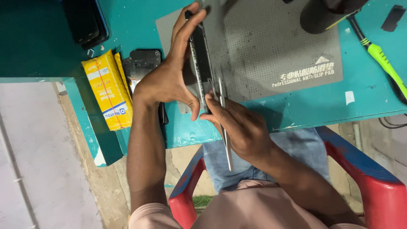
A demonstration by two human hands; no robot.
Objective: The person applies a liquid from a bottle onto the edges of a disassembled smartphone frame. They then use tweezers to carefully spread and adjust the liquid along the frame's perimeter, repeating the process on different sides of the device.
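My left hand holds a dark phone on its edge, fingertips at its far end and thumb at its near end. It stands on a grey dotted anti-slip pad. My right hand grips metal tweezers, whose tips touch the phone's near end. The tweezers' long end points back toward my body.
A yellow box and a black phone part lie left of my left hand on the teal table. A dark phone lies at far left. A green-handled tool and a black cylinder are at far right. A red chair is below.
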